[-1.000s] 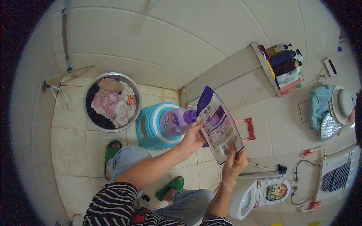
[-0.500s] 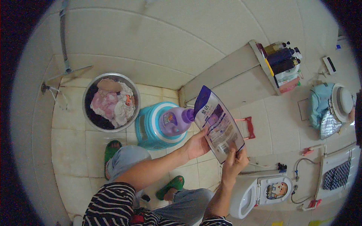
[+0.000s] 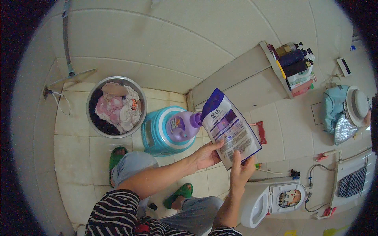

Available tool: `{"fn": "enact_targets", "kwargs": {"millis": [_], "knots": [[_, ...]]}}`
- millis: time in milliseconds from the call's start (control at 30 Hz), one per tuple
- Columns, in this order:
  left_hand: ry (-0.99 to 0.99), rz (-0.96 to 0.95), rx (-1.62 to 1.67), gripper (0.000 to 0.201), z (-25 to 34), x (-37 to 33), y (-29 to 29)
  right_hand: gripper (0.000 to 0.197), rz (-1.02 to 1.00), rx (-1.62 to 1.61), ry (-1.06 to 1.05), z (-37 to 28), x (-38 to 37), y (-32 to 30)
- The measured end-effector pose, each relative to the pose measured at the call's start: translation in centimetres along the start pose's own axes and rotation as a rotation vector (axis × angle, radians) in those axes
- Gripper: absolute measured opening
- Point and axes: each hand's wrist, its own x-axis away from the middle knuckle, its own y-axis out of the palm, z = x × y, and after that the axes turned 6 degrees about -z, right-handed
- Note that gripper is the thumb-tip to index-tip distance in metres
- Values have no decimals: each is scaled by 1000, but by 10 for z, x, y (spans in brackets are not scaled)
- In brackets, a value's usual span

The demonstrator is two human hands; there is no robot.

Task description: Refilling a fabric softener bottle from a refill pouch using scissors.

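Between my hands is a flat white and purple plastic pouch (image 3: pixel 241 139), its printed side up and its purple end pointing away from me. My left hand (image 3: pixel 207 156) grips its left edge with the thumb on top. My right hand (image 3: pixel 241 174) holds the near right corner, thumb on the printed face. Beyond my left hand, a light purple bottle (image 3: pixel 182 128) with a dark purple cap (image 3: pixel 196 119) rests on a turquoise stool (image 3: pixel 151 135). The cap sits close beside the pouch's left edge in this view.
Left of the stool, a metal basin (image 3: pixel 89 112) on the tiled floor holds pink, white and dark clothes (image 3: pixel 110 106). A shelf with several bottles (image 3: pixel 291 63) stands at the right. A toilet (image 3: pixel 252 208) is at the lower right. Green slippers (image 3: pixel 179 194) are on my feet.
The pouch has turned and shifted slightly right and toward me, its print now clearer. My right hand has moved a little left and down, its thumb now on the face. Bottle and basin are unmoved.
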Motion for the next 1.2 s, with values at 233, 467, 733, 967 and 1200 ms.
{"fn": "enact_targets", "kwargs": {"millis": [233,467,733,967,1200], "knots": [[17,-48,4,40,-2,1,10,40,-13,-37,-83,-5,4,1],[42,-47,-10,42,-3,1,11,28,-35,-151,64,-15,26,5],[6,-105,20,48,-5,1,5,12,-4,-122,86,-7,28,10],[-70,-210,-90,49,-12,4,3,9,43,-51,27,-9,27,9],[-117,-229,-197,38,-21,9,4,7,78,43,-32,-12,26,11]]}}
